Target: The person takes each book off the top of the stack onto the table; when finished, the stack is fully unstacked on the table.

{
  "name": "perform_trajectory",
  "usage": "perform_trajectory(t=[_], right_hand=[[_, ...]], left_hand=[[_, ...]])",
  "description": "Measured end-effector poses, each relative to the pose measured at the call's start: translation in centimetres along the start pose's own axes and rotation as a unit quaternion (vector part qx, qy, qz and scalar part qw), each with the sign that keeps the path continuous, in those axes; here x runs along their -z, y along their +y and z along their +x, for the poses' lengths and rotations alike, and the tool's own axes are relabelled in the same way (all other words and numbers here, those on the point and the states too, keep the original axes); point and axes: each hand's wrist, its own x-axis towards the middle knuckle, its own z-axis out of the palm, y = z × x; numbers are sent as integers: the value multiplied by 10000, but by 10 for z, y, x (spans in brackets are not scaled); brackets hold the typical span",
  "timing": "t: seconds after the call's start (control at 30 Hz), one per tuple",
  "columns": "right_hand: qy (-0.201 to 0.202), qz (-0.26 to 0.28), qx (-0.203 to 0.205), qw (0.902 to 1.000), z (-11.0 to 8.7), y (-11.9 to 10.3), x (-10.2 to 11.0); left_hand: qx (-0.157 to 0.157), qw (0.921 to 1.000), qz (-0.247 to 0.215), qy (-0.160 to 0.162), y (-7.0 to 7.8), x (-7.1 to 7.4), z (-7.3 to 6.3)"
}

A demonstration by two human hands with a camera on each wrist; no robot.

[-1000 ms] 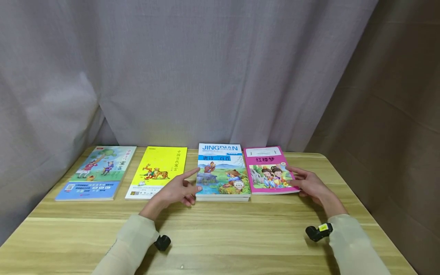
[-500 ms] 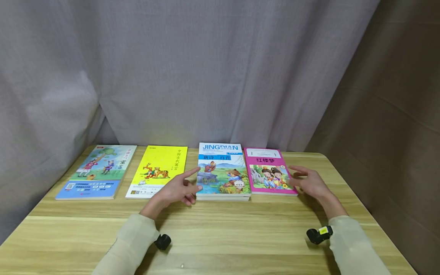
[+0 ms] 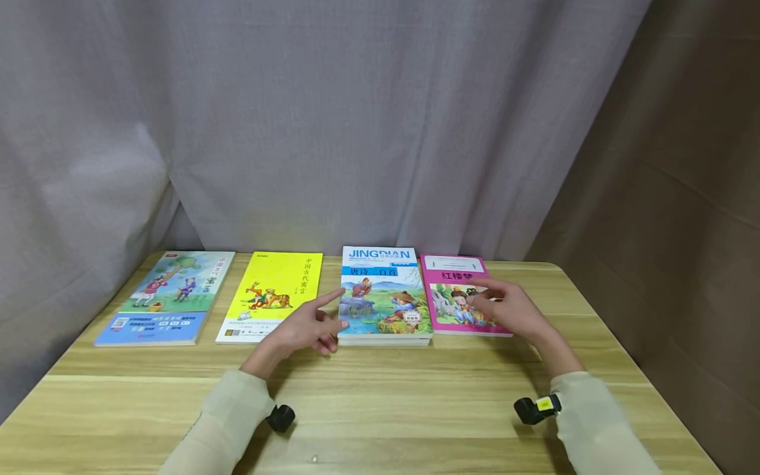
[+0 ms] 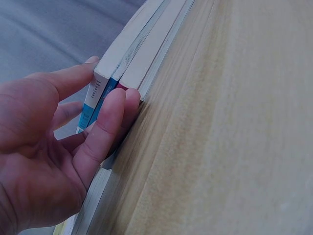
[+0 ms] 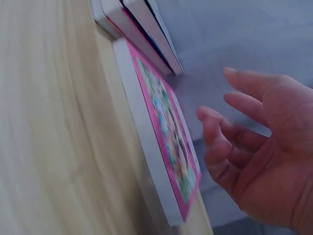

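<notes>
In the head view, my left hand [image 3: 303, 326] is beside the left edge of a stack of books [image 3: 384, 297], whose top book has a blue-and-white cover. The left wrist view shows its fingertips at the stack's spines [image 4: 96, 95], one of them at the top corner. My right hand [image 3: 510, 307] reaches over a pink book [image 3: 439, 323], covering part of its picture. From the right wrist, that hand appears above the pink cover [image 5: 166, 127], fingers loosely bent with nothing between them. The pink book lies flat, close to the stack's right side.
Left of the stack, a yellow book [image 3: 276, 270] lies flat on the wooden table [image 3: 380, 402]. Farther left is a book with a blue lower band [image 3: 148, 326]. A grey curtain [image 3: 356, 132] hangs behind the table, and a brownish drape [image 3: 683, 198] on the right.
My right hand has let go of the pink book's right edge, drawn slightly off, then moved left over its cover. My left hand has stayed at the stack.
</notes>
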Motion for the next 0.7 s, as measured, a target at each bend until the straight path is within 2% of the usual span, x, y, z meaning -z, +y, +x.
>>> perform_trajectory(t=[0.17, 0.33, 0.5, 0.7], right_hand=[[-556, 364, 247, 9975, -1, -8, -20], [-1121, 821, 485, 9891, -3, -17, -39], [-1273, 949, 527, 9859, -3, -23, -56], [-1184, 1045, 498, 9862, -3, -25, -68]], left_hand=[[12, 10000, 10, -9, 0, 0, 0], [-28, 10000, 29, -7, 1, 0, -1], [-25, 10000, 25, -5, 1, 0, -1], [-9, 10000, 59, 7, -1, 0, 0]])
